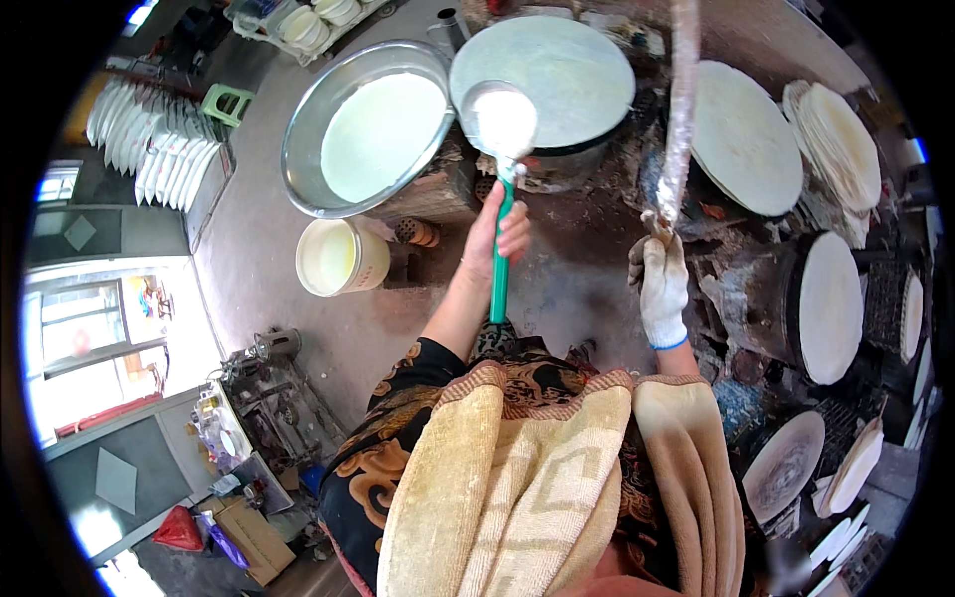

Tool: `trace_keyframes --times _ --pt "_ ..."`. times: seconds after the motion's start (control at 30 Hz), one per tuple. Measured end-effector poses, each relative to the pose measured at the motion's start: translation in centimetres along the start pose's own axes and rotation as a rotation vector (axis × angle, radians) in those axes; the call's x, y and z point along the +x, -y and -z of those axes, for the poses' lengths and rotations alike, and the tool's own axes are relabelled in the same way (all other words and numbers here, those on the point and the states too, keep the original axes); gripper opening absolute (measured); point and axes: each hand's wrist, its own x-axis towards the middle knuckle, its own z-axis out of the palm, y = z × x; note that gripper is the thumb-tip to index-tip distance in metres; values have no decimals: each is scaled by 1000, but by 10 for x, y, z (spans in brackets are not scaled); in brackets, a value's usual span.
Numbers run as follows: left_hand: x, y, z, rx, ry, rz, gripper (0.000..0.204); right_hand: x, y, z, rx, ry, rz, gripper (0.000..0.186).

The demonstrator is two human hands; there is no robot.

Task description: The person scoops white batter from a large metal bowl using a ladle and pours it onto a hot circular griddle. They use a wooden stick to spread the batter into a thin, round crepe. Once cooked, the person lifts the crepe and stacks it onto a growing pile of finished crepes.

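My left hand (497, 231) is closed around the green handle of a ladle (502, 289). The ladle's round metal bowl holds white batter and hangs over the near left edge of a round griddle (557, 75) covered with a pale layer. Left of it stands a wide metal basin (298, 149) of pale batter. My right hand (664, 289), in a soiled white glove with a blue cuff, is closed on the lower end of a long, silvery wrapped rod (680, 109). That rod rises out of the top of the view.
A white bucket (373, 261) with pale liquid stands below the basin. At right are several more round griddles, one with a pale sheet (831, 308), and a stack of thin round sheets (841, 144). A green stool (227, 103) and white sacks (159, 144) sit far left.
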Motion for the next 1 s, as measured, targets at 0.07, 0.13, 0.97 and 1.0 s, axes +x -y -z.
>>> trace_keyframes --times 0.07,0.13,0.97,1.0 --pt "3 -49 27 70 -213 -55 44 25 -6 -25 -185 96 -153 30" --pt "1 -101 66 143 -325 -94 35 56 -33 -67 -493 302 -70 36" --pt "4 -372 251 463 -763 -103 18 136 -61 -366 -540 669 -508 44" --pt "0 -381 226 505 -714 -170 18 132 -50 -370 -462 651 -483 43"
